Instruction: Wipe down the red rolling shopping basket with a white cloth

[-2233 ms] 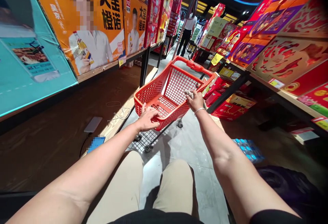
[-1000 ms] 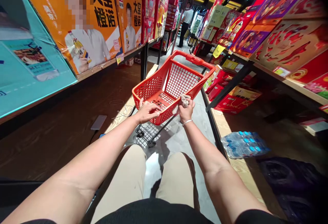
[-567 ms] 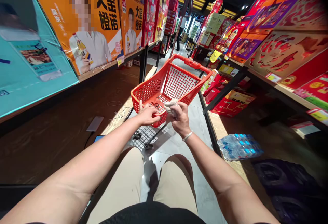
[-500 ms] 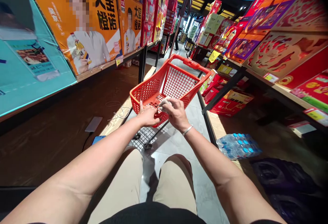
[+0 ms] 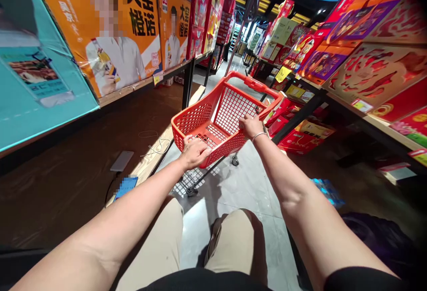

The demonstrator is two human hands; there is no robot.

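Observation:
A red plastic shopping cart [image 5: 222, 133] with lattice walls stands in the aisle before me, its basket bare inside. My left hand [image 5: 194, 152] is closed over the rim at the cart's near corner. Farther along the side rim, my right hand [image 5: 251, 126] is closed with its fingers curled over the edge. The pale, crumpled cloth seen in it half a second ago is hidden now. A thin bracelet [image 5: 259, 136] circles the right wrist.
Shelves with orange drink cartons [image 5: 133, 29] and a turquoise box [image 5: 50, 91] line the left. Red and gold gift boxes [image 5: 363, 75] fill the right shelf. A phone [image 5: 126, 187] and a white power bank [image 5: 122, 161] lie low at left. A wrapped pack of bottles [image 5: 328, 192] sits low at right.
My right hand has slid along the cart's side rim, away and to the right, and its cloth has gone out of sight. The left hand stays at the near corner.

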